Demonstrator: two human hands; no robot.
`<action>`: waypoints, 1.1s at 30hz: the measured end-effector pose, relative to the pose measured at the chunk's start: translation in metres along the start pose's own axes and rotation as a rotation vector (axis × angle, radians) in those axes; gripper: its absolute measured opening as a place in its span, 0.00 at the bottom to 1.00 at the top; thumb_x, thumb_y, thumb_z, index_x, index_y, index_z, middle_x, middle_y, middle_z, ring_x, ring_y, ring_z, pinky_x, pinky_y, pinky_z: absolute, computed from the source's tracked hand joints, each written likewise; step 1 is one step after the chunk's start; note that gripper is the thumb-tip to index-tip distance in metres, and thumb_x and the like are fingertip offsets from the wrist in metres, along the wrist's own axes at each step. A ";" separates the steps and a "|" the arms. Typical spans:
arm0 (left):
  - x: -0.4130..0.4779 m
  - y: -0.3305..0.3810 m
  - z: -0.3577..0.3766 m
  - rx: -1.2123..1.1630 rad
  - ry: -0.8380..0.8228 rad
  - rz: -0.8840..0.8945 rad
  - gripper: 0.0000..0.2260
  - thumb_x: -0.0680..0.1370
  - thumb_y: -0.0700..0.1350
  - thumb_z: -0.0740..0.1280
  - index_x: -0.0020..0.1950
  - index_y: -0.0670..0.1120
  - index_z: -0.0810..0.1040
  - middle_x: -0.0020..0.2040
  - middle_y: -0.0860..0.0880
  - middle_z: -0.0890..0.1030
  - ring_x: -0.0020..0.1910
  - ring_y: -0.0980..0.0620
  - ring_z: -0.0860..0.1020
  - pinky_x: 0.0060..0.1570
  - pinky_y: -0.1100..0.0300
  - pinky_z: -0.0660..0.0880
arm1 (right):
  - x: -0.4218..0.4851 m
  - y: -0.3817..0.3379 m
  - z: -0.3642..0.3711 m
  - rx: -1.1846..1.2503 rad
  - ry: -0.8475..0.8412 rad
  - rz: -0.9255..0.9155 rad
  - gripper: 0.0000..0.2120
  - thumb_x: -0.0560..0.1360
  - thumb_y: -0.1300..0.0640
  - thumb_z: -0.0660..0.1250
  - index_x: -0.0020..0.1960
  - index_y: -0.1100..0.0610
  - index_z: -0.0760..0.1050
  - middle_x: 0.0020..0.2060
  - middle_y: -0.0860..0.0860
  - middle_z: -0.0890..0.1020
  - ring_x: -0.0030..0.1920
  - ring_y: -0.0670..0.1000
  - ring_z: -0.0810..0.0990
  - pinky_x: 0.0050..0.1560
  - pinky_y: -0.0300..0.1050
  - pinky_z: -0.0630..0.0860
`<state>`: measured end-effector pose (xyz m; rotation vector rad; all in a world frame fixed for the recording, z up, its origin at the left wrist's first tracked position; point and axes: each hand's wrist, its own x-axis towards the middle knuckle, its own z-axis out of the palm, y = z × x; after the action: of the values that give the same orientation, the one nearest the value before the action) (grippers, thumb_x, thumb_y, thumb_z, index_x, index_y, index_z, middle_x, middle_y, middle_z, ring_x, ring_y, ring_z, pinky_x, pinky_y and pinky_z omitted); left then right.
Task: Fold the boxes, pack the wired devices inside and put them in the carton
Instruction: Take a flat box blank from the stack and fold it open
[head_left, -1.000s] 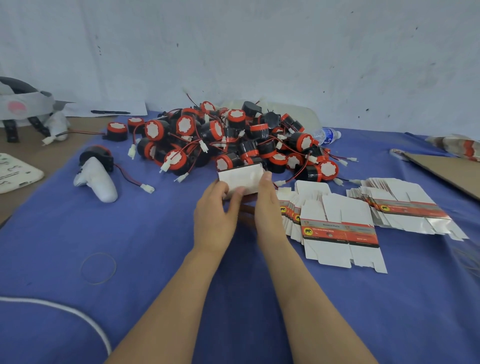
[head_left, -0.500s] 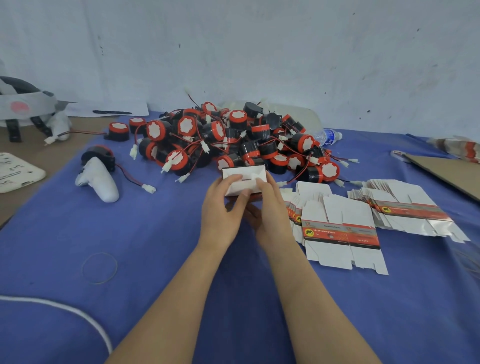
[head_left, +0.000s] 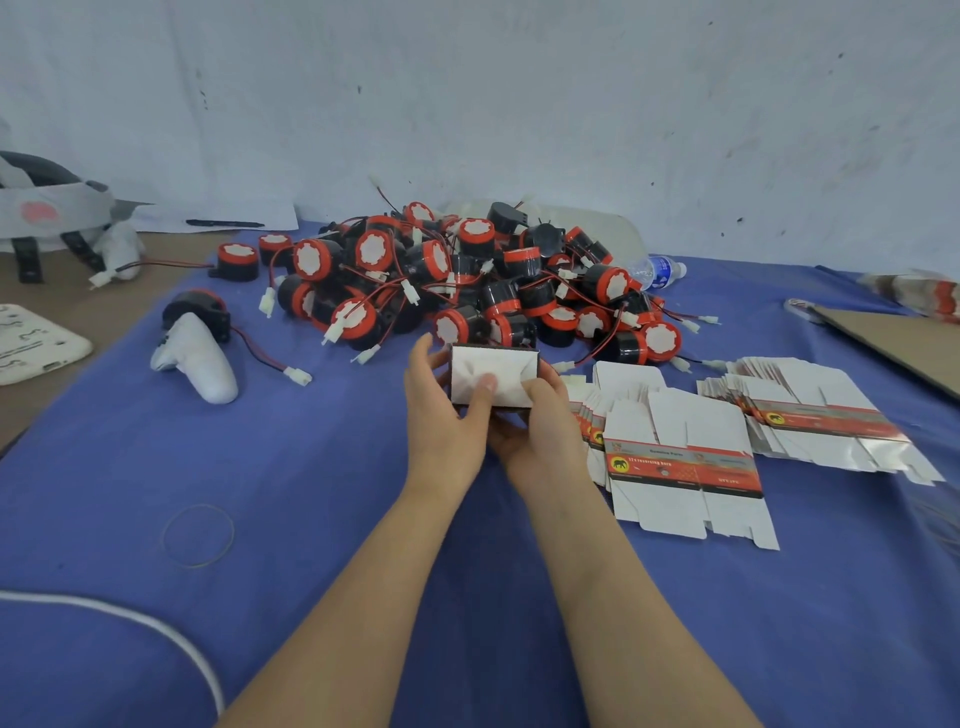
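Observation:
A small white box (head_left: 493, 373) is held up between both hands over the blue cloth, its folded white end flaps facing me. My left hand (head_left: 444, 418) grips its left side, thumb pressing on the flaps. My right hand (head_left: 540, 431) cups it from below and the right. Behind it lies a heap of black-and-red wired devices (head_left: 467, 283) with white plugs. Two stacks of flat unfolded boxes, white with red bands, lie to the right: a near stack (head_left: 680, 462) and a farther stack (head_left: 810, 410).
A white controller (head_left: 200, 358) lies left beside a lone device (head_left: 196, 310). A rubber band (head_left: 198, 534) and a white cable (head_left: 156, 634) lie at the near left. A water bottle (head_left: 657, 271) sits behind the heap. Brown cardboard (head_left: 904, 343) lies at the far right.
Both hands have lifted the box and turned it, so the folded end flaps now face me. My left thumb has come onto the flaps.

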<state>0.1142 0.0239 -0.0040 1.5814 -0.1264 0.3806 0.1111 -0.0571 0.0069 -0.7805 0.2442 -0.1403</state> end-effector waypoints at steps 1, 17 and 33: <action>0.002 -0.001 -0.001 0.017 0.020 -0.025 0.27 0.78 0.43 0.67 0.75 0.47 0.59 0.66 0.53 0.66 0.63 0.58 0.69 0.52 0.71 0.73 | -0.001 0.001 0.001 -0.039 -0.018 -0.019 0.15 0.79 0.64 0.58 0.62 0.50 0.73 0.51 0.54 0.81 0.48 0.54 0.82 0.43 0.50 0.82; 0.002 -0.005 -0.006 0.016 0.077 -0.108 0.15 0.79 0.37 0.63 0.56 0.57 0.70 0.61 0.49 0.74 0.57 0.51 0.76 0.51 0.60 0.78 | -0.005 0.017 0.006 -0.566 0.042 -0.383 0.22 0.76 0.67 0.61 0.56 0.40 0.67 0.54 0.41 0.75 0.56 0.44 0.77 0.59 0.48 0.78; 0.010 0.003 -0.010 -0.192 -0.109 -0.436 0.19 0.84 0.55 0.51 0.69 0.51 0.73 0.70 0.47 0.72 0.66 0.48 0.73 0.69 0.50 0.68 | -0.007 0.009 0.002 -1.027 0.038 -0.620 0.14 0.76 0.55 0.69 0.56 0.47 0.67 0.35 0.43 0.79 0.37 0.42 0.78 0.37 0.35 0.74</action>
<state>0.1210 0.0352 0.0023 1.3926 0.0961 -0.0574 0.1054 -0.0485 0.0032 -1.8660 0.0871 -0.6454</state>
